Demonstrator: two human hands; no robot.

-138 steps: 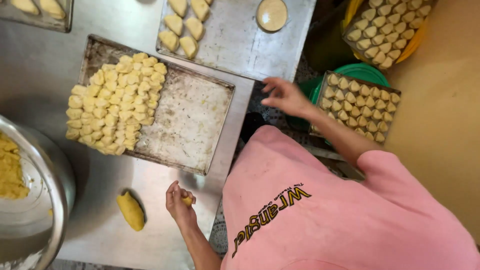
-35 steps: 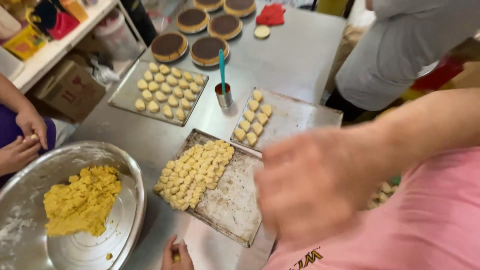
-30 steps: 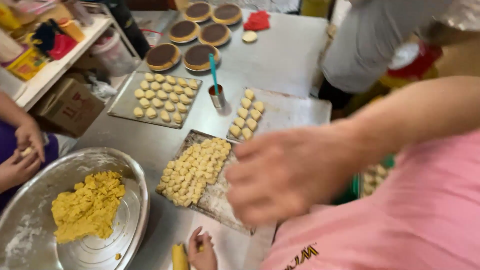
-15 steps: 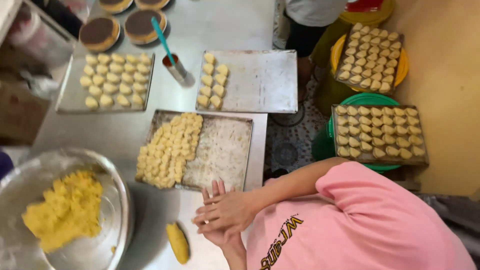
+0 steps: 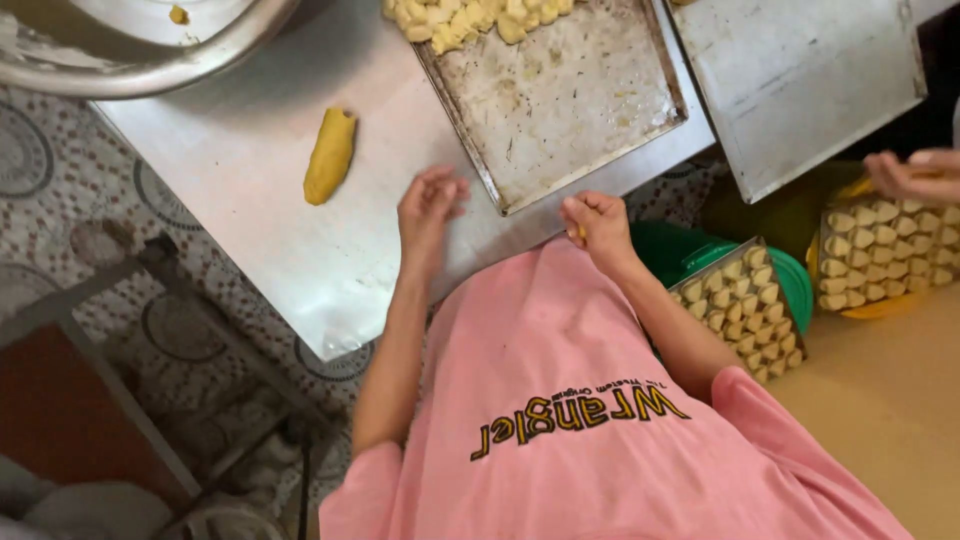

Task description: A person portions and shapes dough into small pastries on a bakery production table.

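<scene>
**Hands at the counter's near edge, a dough bit pinched in the right**

The left hand (image 5: 428, 205) rests on the steel counter (image 5: 250, 190) near its front edge, fingers loosely curled, its grip holding nothing. The right hand (image 5: 598, 222) sits just beside the near corner of the baking tray (image 5: 560, 100), its grip narrow, pinched on a small yellow dough piece (image 5: 581, 232). A yellow dough roll (image 5: 330, 155) lies on the counter, apart from the left hand. Shaped dough pieces (image 5: 470, 15) crowd the tray's far end. Another person's hand (image 5: 915, 175) reaches over a filled tray (image 5: 885, 265) at the right.
</scene>
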